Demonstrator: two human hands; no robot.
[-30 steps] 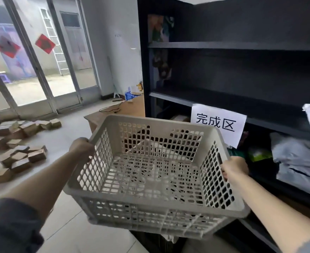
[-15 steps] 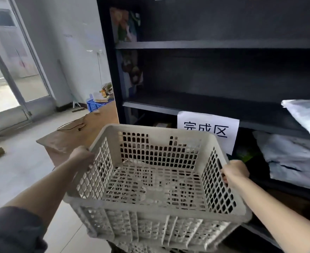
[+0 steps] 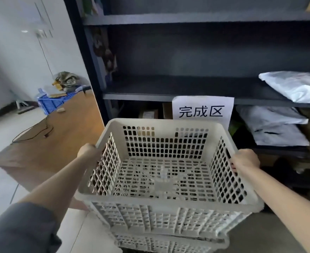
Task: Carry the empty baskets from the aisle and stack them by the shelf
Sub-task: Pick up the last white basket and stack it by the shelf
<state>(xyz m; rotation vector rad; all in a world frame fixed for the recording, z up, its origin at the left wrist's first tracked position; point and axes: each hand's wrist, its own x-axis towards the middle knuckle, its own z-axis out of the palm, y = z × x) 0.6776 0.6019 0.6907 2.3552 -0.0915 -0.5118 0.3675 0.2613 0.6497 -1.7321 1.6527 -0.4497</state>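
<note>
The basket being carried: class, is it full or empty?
Empty. Through the open top of the basket, held by the left hand and right hand, only its bare perforated floor shows.

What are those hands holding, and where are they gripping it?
An empty white basket: the left hand grips its left rim, the right hand its right rim.

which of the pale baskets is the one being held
The upper basket, gripped at its side rims by the left hand and right hand. The lower basket sits beneath it, untouched by either hand.
</note>
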